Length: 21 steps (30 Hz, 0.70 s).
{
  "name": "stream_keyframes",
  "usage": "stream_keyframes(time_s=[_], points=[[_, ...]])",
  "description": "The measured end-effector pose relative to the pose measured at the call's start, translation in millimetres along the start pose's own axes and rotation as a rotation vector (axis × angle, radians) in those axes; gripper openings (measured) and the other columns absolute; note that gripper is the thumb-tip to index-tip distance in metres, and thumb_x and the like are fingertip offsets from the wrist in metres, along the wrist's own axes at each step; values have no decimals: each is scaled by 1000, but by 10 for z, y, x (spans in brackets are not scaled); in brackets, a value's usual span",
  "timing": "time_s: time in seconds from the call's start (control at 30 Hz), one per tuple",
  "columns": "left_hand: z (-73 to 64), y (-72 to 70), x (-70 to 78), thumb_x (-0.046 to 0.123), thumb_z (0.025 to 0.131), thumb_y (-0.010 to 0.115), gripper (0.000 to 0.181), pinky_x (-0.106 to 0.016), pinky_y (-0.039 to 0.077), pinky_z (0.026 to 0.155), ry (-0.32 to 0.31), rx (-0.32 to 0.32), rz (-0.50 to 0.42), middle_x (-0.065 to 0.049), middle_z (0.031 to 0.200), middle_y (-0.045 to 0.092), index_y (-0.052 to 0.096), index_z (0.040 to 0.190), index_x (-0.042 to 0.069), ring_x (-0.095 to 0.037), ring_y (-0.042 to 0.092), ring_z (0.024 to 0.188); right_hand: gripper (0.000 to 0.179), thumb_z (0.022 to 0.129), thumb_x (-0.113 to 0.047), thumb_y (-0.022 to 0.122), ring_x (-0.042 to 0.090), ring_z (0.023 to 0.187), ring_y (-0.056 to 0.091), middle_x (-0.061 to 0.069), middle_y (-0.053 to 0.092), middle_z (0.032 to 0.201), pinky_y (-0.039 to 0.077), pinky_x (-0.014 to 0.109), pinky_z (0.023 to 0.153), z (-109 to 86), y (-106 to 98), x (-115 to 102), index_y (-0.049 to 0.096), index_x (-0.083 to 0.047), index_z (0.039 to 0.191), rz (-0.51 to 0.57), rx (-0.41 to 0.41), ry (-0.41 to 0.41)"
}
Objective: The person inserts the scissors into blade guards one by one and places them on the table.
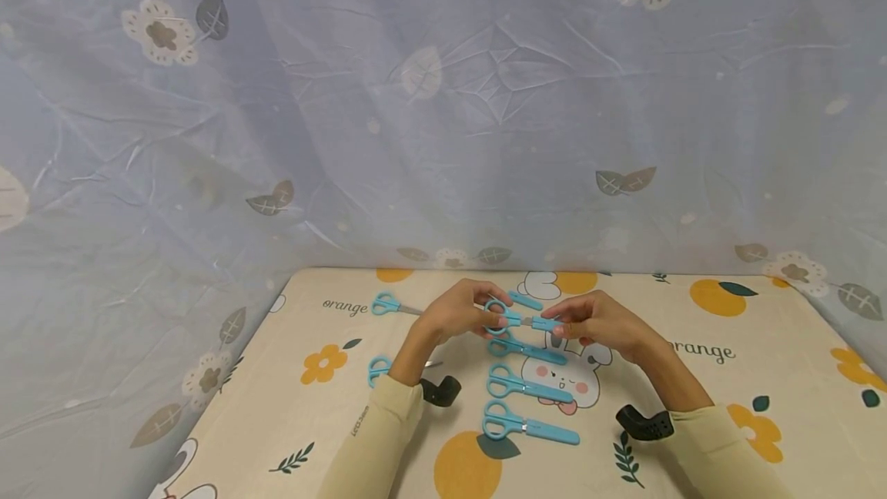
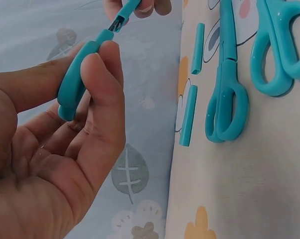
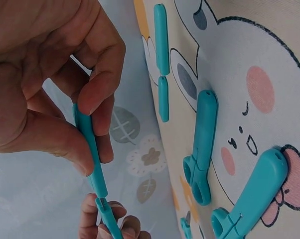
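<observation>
In the head view, the left hand [image 1: 463, 310] grips scissors [image 1: 513, 319] by the handles and the right hand [image 1: 601, 322] pinches their sheath [image 1: 544, 324], presumably to hold both in line, above a patterned surface [image 1: 270, 399] backed by flowered sheeting [image 1: 346, 137]. The left wrist view shows two loose sheaths [image 2: 189, 118]; the right wrist view, sheathed scissors [image 3: 205, 129] alongside.

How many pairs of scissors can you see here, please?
6: held pair between the left hand and right hand; upper pair, middle pair and lower pair, all covered, below them; far bare pair and near bare pair at left. More may be hidden.
</observation>
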<state>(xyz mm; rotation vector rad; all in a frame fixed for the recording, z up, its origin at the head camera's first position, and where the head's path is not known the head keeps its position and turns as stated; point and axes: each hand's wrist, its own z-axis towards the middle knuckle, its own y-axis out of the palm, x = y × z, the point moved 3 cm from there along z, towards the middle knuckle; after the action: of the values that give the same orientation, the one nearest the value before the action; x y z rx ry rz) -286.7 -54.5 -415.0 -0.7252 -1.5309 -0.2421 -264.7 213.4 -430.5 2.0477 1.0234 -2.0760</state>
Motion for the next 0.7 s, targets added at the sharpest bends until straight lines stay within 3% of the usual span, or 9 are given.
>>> stream_keyframes(time_s=[0.3, 0.57, 0.7], points=[[-7, 15, 15, -4, 98, 73, 25, -57, 67, 85, 2, 0, 22, -10, 99, 73, 74, 122, 5, -16, 76, 80, 36, 100, -12, 75, 18, 81, 55, -2, 71, 88, 51, 28, 62, -13, 19, -46, 72, 4, 132, 29, -5, 4], [37, 36, -45, -2, 96, 76, 25, -39, 69, 74, 7, 11, 44, -13, 109, 73, 75, 120, 7, -18, 76, 82, 38, 99, -13, 77, 15, 78, 53, -1, 68, 88, 50, 28, 60, -18, 14, 7, 72, 5, 132, 28, -23, 17], [35, 49, -39, -3, 96, 76, 25, -37, 69, 72, 12, 14, 55, -13, 111, 72, 76, 119, 8, -19, 76, 81, 39, 99, -13, 77, 15, 76, 51, 0, 64, 85, 48, 27, 58, -14, 6, 23, 72, 6, 133, 28, -34, 16]])
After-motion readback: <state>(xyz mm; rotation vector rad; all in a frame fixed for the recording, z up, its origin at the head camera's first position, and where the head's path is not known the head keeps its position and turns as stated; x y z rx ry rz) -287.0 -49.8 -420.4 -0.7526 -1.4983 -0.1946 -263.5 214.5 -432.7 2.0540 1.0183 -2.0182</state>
